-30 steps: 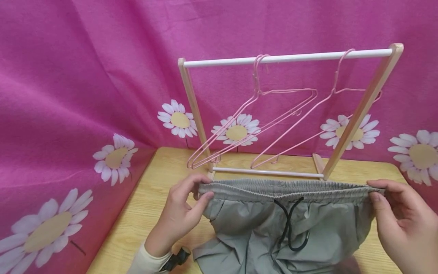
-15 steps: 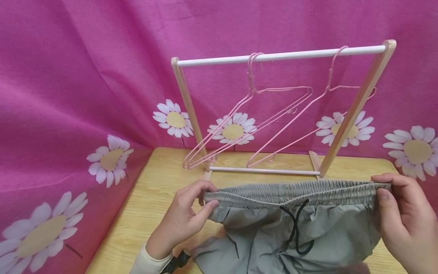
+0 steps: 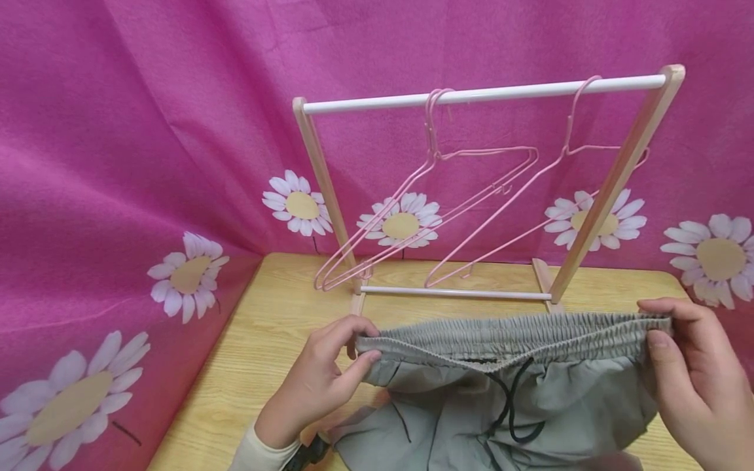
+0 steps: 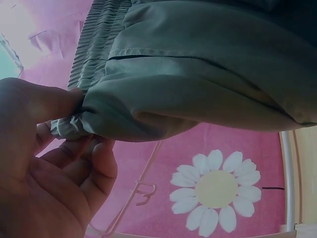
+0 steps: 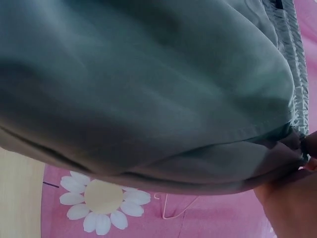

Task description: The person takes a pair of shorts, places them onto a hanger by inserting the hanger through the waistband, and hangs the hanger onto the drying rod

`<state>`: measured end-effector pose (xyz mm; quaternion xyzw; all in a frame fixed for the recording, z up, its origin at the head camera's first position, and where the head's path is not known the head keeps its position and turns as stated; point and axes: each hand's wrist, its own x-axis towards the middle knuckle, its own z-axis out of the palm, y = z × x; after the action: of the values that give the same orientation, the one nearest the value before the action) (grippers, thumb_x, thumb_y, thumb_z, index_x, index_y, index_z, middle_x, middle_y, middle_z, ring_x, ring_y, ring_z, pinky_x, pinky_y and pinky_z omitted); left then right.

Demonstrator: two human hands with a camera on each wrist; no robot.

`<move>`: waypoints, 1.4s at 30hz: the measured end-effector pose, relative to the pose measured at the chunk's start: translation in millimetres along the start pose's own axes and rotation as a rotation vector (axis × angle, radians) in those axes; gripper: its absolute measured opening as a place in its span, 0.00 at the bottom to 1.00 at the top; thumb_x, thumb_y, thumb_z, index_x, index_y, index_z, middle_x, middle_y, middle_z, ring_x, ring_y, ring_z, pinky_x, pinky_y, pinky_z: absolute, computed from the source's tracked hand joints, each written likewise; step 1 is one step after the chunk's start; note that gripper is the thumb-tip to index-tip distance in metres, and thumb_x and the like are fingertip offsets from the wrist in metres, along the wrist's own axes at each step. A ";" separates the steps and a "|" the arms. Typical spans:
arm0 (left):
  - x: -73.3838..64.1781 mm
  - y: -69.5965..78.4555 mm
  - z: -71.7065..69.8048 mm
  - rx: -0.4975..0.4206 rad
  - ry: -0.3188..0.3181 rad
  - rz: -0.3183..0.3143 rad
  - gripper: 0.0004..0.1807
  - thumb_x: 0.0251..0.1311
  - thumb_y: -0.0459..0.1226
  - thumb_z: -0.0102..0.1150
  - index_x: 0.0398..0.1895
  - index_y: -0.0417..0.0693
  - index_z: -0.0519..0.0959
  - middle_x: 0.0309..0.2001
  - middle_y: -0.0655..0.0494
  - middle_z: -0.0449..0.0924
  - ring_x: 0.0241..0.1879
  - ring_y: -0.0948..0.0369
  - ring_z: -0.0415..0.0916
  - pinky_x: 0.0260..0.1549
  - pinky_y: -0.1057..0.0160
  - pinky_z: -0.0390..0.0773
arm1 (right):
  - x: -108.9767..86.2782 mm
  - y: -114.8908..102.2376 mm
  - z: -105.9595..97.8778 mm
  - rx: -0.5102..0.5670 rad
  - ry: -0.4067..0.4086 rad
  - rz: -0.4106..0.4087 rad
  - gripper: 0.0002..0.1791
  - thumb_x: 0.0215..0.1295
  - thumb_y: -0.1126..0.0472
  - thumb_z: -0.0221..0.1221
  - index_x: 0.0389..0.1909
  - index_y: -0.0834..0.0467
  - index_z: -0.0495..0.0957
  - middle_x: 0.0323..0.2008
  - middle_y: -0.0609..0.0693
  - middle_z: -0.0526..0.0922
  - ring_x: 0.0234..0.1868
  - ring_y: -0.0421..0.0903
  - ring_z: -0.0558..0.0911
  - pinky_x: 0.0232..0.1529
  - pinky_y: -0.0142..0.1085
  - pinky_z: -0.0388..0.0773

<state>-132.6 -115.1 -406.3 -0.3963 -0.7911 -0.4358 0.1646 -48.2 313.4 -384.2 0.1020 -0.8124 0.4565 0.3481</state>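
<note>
A pair of grey-green drawstring pants point(image 3: 459, 405) is stretched between my two hands in the head view, its gathered elastic waistband uppermost. My left hand point(image 3: 324, 373) pinches the left end of the waistband between thumb and fingers. At the opposite end, my right hand point(image 3: 701, 373) pinches the waistband the same way. The front edge of the waist sags, so the opening shows. A black drawstring point(image 3: 512, 412) dangles at the front. In the left wrist view the waistband point(image 4: 99, 44) bunches under the thumb. Cloth fills most of the right wrist view, with the fingers at its right edge.
Behind the pants stands a wooden rack with a white top rail point(image 3: 489, 95). Two pink wire hangers point(image 3: 406, 196) hang close together near its middle, and another pink hanger point(image 3: 501, 216) hangs farther right. Pink daisy-print cloth surrounds the wooden table point(image 3: 235, 366).
The left hand has shifted slightly right and down, and the right hand slightly right, both still holding the waistband. Its front edge has sagged, widening the opening. The whole view has shifted slightly.
</note>
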 end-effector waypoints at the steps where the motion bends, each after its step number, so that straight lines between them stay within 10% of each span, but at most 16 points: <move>1: -0.2 -0.3 0.3 0.001 0.000 0.000 0.16 0.66 0.29 0.73 0.51 0.51 0.80 0.39 0.63 0.82 0.35 0.67 0.74 0.35 0.67 0.79 | -0.4 1.5 -0.8 0.044 -0.019 -0.007 0.21 0.76 0.83 0.42 0.67 0.79 0.68 0.49 0.45 0.76 0.39 0.38 0.71 0.43 0.21 0.69; 8: -2.1 -2.6 1.3 0.008 0.000 -0.011 0.15 0.68 0.30 0.72 0.51 0.52 0.80 0.38 0.63 0.81 0.35 0.67 0.74 0.35 0.67 0.79 | -4.9 12.2 -1.5 0.368 -0.089 -0.006 0.34 0.64 0.91 0.38 0.70 0.76 0.67 0.59 0.54 0.74 0.46 0.40 0.75 0.49 0.23 0.72; 15: -3.5 -1.8 0.8 0.009 0.004 -0.033 0.14 0.68 0.30 0.72 0.51 0.52 0.81 0.37 0.63 0.81 0.34 0.66 0.74 0.35 0.67 0.79 | -3.7 0.5 -1.9 0.053 -0.080 -0.018 0.34 0.52 0.94 0.53 0.64 0.79 0.72 0.55 0.48 0.77 0.43 0.35 0.78 0.39 0.20 0.74; 24: -5.9 -4.9 1.8 0.010 0.001 -0.037 0.14 0.68 0.29 0.72 0.51 0.51 0.80 0.38 0.62 0.82 0.33 0.64 0.75 0.34 0.66 0.80 | -2.8 4.3 -0.6 0.057 0.048 0.007 0.15 0.65 0.90 0.56 0.49 0.77 0.80 0.49 0.44 0.83 0.43 0.36 0.80 0.47 0.16 0.76; 36: -7.1 -12.8 14.6 -0.037 -0.057 -0.020 0.11 0.71 0.30 0.69 0.49 0.51 0.79 0.42 0.59 0.85 0.38 0.65 0.77 0.38 0.65 0.82 | 1.1 11.2 -3.9 0.159 0.160 0.104 0.16 0.68 0.89 0.54 0.47 0.71 0.83 0.43 0.46 0.83 0.39 0.38 0.79 0.41 0.18 0.77; 42: -8.7 -16.1 24.4 -0.055 -0.093 -0.028 0.12 0.70 0.30 0.70 0.49 0.51 0.79 0.42 0.60 0.85 0.41 0.65 0.80 0.38 0.66 0.84 | 0.1 12.6 -10.0 0.143 0.180 0.297 0.13 0.73 0.84 0.54 0.51 0.71 0.82 0.42 0.45 0.83 0.39 0.38 0.79 0.42 0.18 0.77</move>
<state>-137.4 -104.2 -434.4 -0.4095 -0.7912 -0.4405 0.1105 -49.7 328.6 -389.2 -0.0359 -0.7497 0.5667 0.3399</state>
